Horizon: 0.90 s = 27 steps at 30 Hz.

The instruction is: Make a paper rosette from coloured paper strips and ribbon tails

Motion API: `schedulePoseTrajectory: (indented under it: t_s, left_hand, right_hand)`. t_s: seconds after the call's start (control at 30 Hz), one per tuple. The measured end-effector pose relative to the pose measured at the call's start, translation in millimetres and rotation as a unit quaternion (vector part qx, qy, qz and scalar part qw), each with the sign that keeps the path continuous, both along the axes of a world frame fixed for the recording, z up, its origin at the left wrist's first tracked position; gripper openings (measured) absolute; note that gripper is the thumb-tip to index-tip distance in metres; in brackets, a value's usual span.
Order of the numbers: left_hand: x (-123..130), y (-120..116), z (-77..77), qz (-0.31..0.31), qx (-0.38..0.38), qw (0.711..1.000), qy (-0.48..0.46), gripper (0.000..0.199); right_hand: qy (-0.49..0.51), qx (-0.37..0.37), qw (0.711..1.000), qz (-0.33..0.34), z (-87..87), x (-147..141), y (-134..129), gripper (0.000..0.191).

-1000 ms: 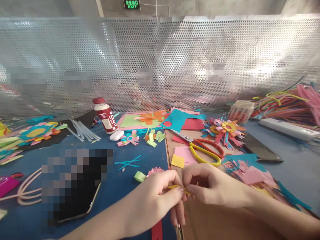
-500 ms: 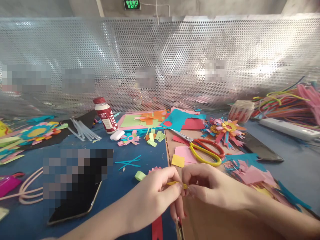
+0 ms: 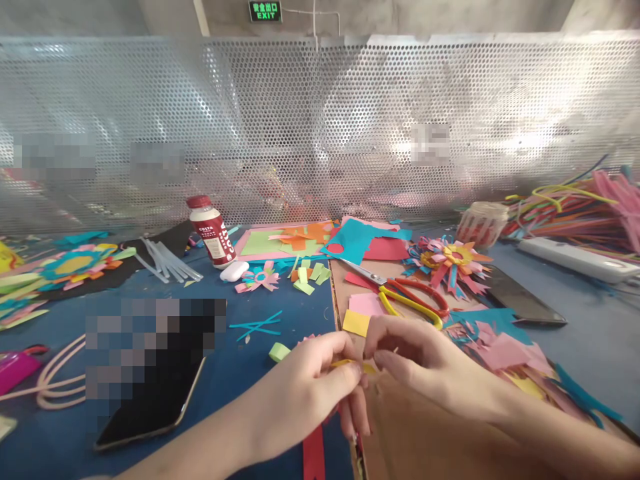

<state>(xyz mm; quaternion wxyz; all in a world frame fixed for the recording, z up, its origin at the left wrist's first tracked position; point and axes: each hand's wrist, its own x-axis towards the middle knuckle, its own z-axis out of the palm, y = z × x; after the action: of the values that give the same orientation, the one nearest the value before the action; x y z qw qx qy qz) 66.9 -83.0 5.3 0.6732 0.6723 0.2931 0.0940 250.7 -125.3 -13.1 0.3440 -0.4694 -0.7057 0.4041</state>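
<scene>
My left hand (image 3: 315, 387) is closed, with a small folded strip of yellow paper (image 3: 369, 368) pinched between thumb and index finger. The strip's free end sticks out to the right, and the rest is partly hidden by my fingers. Just right of it, my right hand (image 3: 420, 357) hovers with fingers loosely curled and a gap between thumb and index finger. It does not appear to grip the strip. Behind my hands lie a yellow paper square (image 3: 356, 323) and scissors (image 3: 413, 301) with red and yellow handles. A red paper strip (image 3: 314, 457) lies below my left hand.
A black phone (image 3: 155, 380) is at left, and a bottle (image 3: 213, 233) stands at the back. Paper flowers (image 3: 456, 257), paper scraps (image 3: 505, 347) and another phone (image 3: 525, 297) lie at right. Cardboard (image 3: 425, 440) covers part of the blue table. A perforated metal screen (image 3: 260, 100) rises behind.
My right thumb and index finger have come off the yellow strip and moved slightly up. My left hand keeps its pinch in nearly the same place.
</scene>
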Motion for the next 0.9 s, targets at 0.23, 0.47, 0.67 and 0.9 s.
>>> schedulePoseTrajectory:
  t_s: [0.23,0.47,0.67,0.9]
  left_hand:
    - [2,4,-6.0,0.036,0.0,0.999,-0.032,0.022]
    - [2,1,-7.4,0.059,-0.011,0.995,-0.073,0.027]
    - [5,-1,-8.1,0.087,0.017,0.994,-0.063,0.032]
    - [7,1,-11.7,0.121,0.018,0.992,-0.026,0.032]
  right_hand:
    - [-0.208,0.342,0.916,-0.032,-14.5,5,-2,0.022]
    - [-0.295,0.468,0.829,-0.08,-15.9,1,-4,0.013]
    - [-0.285,0.463,0.831,-0.114,-16.3,-3,-4,0.013]
    - [-0.346,0.5,0.792,-0.052,-5.0,-4,-7,0.028]
